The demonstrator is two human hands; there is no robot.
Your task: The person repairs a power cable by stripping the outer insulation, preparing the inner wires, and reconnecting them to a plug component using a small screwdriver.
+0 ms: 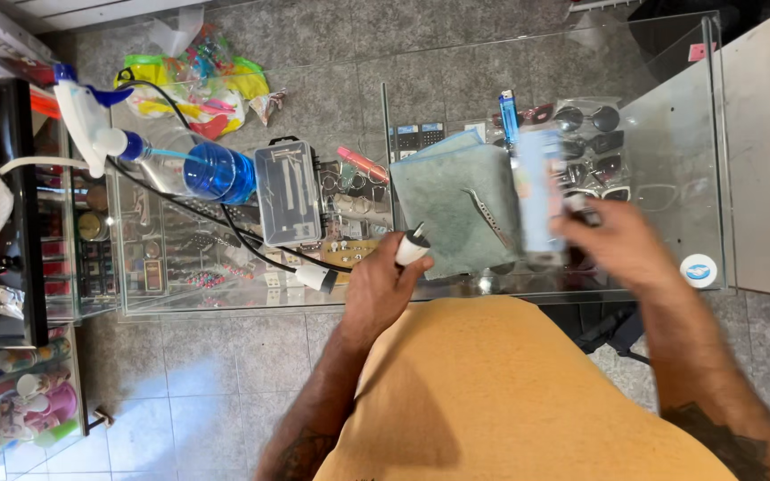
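**Two hands busy over a glass display counter**

The left hand [383, 283] is closed around a small white tube-shaped tool with a dark tip [413, 248], holding it just above the near edge of the clear glass counter [670, 178]; the right hand [615, 242] is blurred, its fingers wrapped round the lower end of a flat pale-blue rectangular device [538, 189], which stands upright over the counter, just right of a grey-green folded cloth [456, 205]; how tightly that hand grips I cannot tell through the blur. On the cloth lies a pair of slim metal tweezers [489, 216]; past the device's top a blue lighter [508, 116] rests on the glass, with rows of sunglasses [594, 142] showing in the case beneath. To the left of the cloth sits a clear plastic box with a dark handle [288, 191]; a black cable [242, 236] runs by it to a white plug end [318, 278] near the left hand; further left lies a blue plastic spray bottle with a white trigger [180, 165]. A round white-and-blue sticker [699, 270] marks the counter's near right corner.
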